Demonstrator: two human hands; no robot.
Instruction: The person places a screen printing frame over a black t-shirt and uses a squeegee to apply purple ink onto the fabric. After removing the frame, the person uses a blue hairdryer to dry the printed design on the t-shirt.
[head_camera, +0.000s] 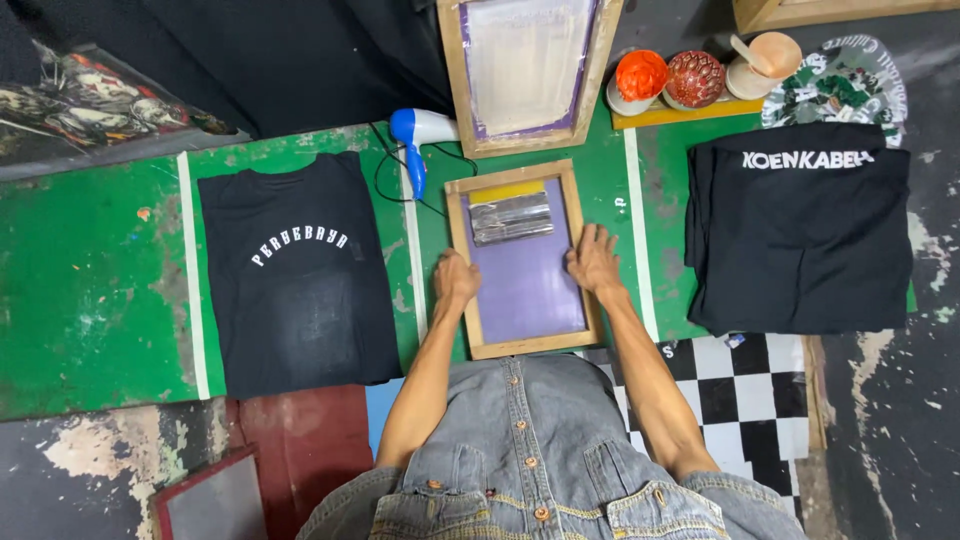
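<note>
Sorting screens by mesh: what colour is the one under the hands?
Purple mesh, wooden frame; head view.

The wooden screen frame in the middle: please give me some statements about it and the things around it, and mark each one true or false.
1. Both hands rest on the wooden screen frame, the left hand on its left side and the right hand on its right side. True.
2. The hair dryer is red. False: it is blue and white.
3. A black shirt with white letters lies flat to the left of the frame. True.
4. The folded black garment lies on top of the frame. False: it lies apart, to the right.
5. The small containers stand beyond the frame. True.
</note>
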